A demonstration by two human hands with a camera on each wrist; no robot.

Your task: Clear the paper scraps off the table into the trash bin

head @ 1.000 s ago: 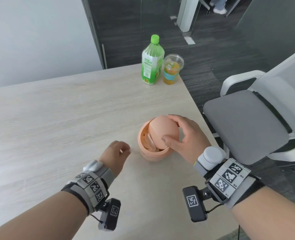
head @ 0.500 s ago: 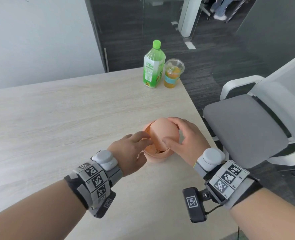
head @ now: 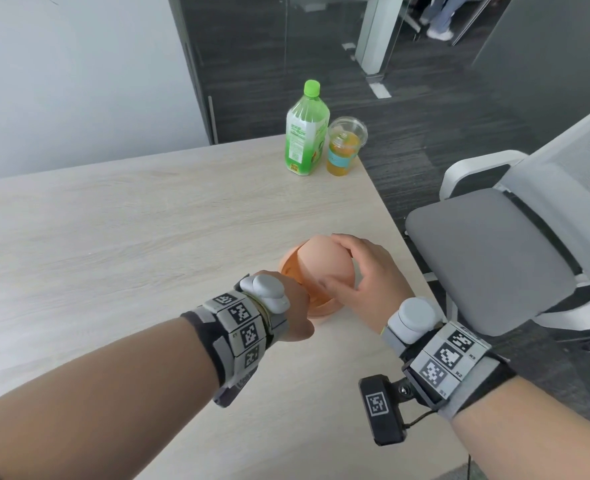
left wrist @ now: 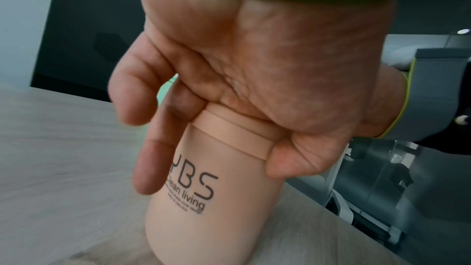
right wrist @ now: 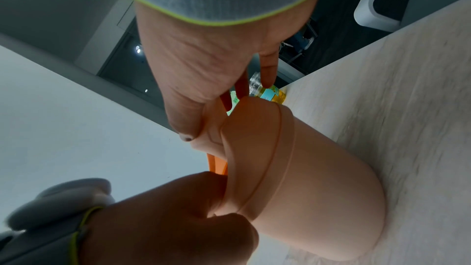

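A small peach trash bin [head: 321, 311] stands near the table's right edge, marked "YBS Clean living" [left wrist: 193, 188]. Its domed swing lid [head: 321, 261] is tipped open. My right hand [head: 369, 275] grips the lid, thumb at the near side and fingers over the top. My left hand [head: 297, 303] lies on the bin's near-left rim. The left thumb [left wrist: 293, 158] presses the rim band, and one finger [left wrist: 153, 168] hangs down the outside wall. The other left fingers reach into the opening and are hidden. No paper scrap shows in any view.
A green bottle [head: 305, 133] and a lidded cup of orange drink [head: 343, 147] stand at the table's far right corner. A grey office chair [head: 487, 265] sits just right of the table edge. The pale wood table [head: 113, 237] stretches to the left.
My left hand rose from the table left of the bin, reached the opening, and now rests on the rim with fingers inside. The right hand kept the lid tipped.
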